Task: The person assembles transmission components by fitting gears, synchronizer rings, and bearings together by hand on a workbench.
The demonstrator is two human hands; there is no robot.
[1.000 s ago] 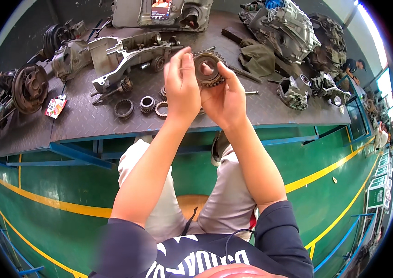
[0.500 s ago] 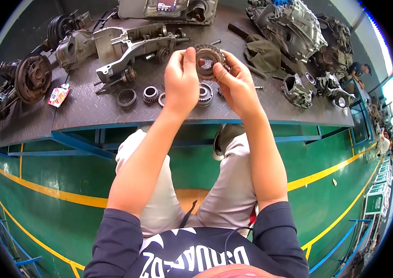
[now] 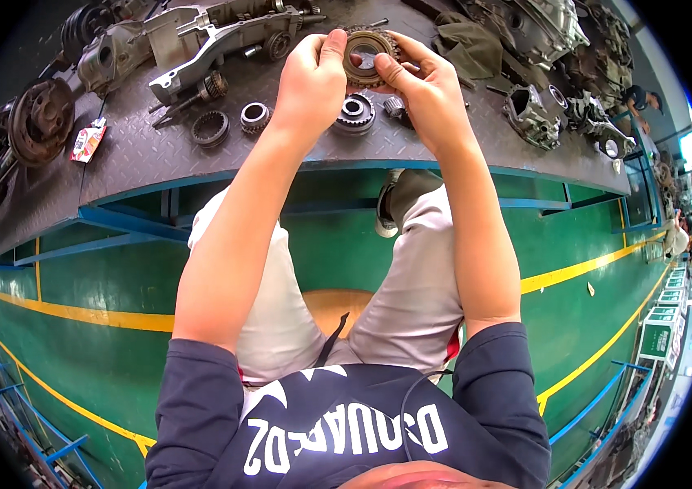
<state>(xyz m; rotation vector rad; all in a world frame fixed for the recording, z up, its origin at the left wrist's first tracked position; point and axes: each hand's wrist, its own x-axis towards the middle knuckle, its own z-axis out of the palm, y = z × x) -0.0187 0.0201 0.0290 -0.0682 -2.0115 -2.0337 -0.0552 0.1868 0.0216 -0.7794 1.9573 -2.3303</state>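
Both hands hold a toothed gear ring (image 3: 372,39) up above the workbench, its round opening turned toward me. My left hand (image 3: 311,88) grips its left side, with the thumb along the rim. On the right side, my right hand (image 3: 429,91) has its thumb pressed on the ring's face and its fingers behind. Below the ring, a round gear hub (image 3: 354,125) lies on the bench. Left of my left wrist are a small gear (image 3: 255,116) and a dark toothed ring (image 3: 210,129). Another small gear (image 3: 395,107) is partly hidden by my right hand.
The dark metal bench (image 3: 142,167) has a blue frame. A gearbox housing half (image 3: 179,75) and geared shaft (image 3: 199,96) lie back left, beside a rusty brake drum (image 3: 42,122). At right are a cloth (image 3: 470,50), a metal housing (image 3: 533,114) and a larger casing (image 3: 541,28). Another person (image 3: 643,99) is far right.
The view has shifted, so the bench, hands and gear ring appear higher in the picture. Both hands keep hold of the ring.
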